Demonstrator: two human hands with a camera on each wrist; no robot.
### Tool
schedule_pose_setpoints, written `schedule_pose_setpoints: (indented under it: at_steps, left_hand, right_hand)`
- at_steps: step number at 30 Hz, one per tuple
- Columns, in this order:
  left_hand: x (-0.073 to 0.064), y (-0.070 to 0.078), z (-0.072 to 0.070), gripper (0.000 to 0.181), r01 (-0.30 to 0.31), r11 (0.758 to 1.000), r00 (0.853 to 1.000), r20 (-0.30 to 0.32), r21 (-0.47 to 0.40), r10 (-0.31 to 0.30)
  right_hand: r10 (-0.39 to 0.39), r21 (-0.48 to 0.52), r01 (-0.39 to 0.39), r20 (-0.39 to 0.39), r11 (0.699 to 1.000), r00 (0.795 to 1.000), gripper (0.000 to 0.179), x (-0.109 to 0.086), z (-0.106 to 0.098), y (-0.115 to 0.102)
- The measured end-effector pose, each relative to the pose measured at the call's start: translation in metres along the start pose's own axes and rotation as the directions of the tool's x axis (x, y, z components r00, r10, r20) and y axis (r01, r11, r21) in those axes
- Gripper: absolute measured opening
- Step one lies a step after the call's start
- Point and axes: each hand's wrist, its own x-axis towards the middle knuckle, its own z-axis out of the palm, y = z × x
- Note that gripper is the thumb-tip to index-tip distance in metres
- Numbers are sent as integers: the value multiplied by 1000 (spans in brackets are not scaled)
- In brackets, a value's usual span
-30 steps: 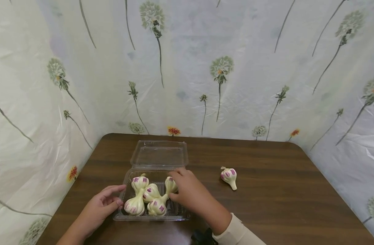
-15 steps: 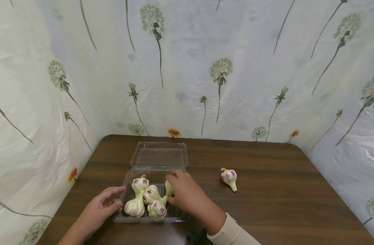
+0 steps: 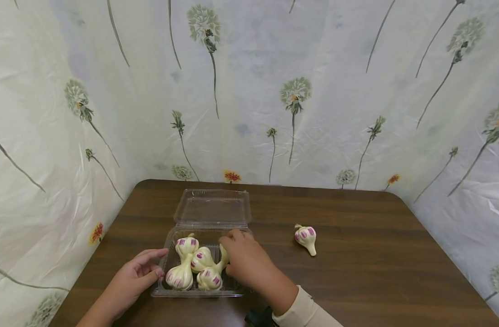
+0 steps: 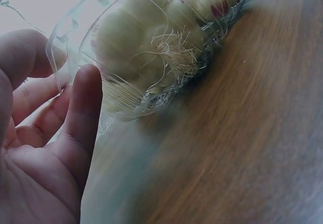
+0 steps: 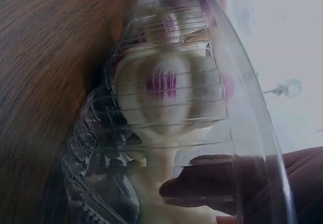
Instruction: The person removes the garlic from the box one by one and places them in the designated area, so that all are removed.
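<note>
L hand [image 3: 131,274] at far L, pinching the box [image 3: 192,294] by its rim, prob. to steady it. Lid [image 3: 212,206] open behind; 4 bulbs [image 3: 202,259] in plain view inside. R hand [image 3: 247,259] is over box's R side, gripping a 5th bulb [image 3: 223,252], mostly hidden under the fingers. Step, I'd judge: seating that bulb; next calls for letting go w/o nudging its neighbours. Loose bulb [image 3: 306,236] on table [image 3: 364,254], R of R hand, well apart.
</note>
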Motion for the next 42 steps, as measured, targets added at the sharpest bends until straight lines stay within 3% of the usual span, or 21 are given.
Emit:
schedule_pose_setpoints:
  at_steps: [5, 18, 42]
  left_hand:
    - [0, 1, 0, 48, 0, 1000, 1000, 2, -5, 0]
    - [0, 6, 0, 48, 17, 1000, 1000, -2, -2, -17]
    - [0, 4, -1, 48, 5, 1000, 1000, 5, -2, -5]
  right_hand:
    - [-9, -16, 8, -4, 1000, 1000, 57, 1, -1, -1]
    - [-44, -55, 38, -112, 998, 993, 39, 0, 3, -2]
    - [-49, -68, 42, -92, 997, 995, 44, 1, 2, 4]
